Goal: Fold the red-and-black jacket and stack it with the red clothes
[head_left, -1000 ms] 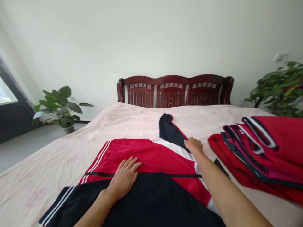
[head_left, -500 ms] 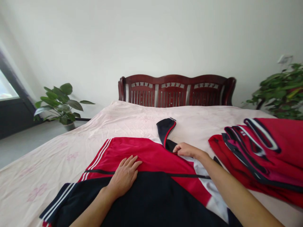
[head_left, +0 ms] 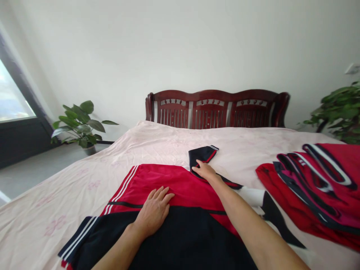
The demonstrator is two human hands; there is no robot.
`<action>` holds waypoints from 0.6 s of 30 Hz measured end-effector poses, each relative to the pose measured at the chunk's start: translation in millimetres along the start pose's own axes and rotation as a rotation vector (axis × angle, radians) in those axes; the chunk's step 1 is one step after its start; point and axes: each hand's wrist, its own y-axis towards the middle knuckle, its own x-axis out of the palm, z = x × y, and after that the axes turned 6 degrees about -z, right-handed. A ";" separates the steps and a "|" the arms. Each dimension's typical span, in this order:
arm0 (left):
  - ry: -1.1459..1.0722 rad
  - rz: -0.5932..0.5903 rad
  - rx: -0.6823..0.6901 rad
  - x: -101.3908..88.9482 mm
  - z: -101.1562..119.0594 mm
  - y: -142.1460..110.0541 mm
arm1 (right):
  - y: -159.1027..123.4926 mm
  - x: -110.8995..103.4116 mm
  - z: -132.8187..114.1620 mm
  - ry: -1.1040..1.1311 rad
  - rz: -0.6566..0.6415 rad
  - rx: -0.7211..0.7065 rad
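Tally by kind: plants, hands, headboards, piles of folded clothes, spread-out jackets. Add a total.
Plants, left plant and right plant: 2
Hands, left hand and right hand: 2
Headboard: 1
Pile of folded clothes: 1
Spread-out jacket: 1
Total: 7

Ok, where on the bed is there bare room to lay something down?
Bare sheet lies left of the spread clothes and between them and the headboard; a smaller patch, between the dark sleeve and the folded pile. Crowded: the pile, and the clothes under the left hand and right hand.
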 end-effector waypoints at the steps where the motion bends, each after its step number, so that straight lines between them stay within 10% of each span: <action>1: 0.000 -0.001 -0.002 -0.7 0.3 0.1 | 0.6 2.7 -1.7 0.004 0.003 0.001; 10: -0.125 0.016 -0.005 1.6 -8.9 1.5 | -17.3 -39.2 0.8 0.514 0.241 -0.069; 18: -0.099 0.242 -0.276 -35.1 -87.2 40.1 | -71.1 -105.6 25.2 0.907 0.245 -0.086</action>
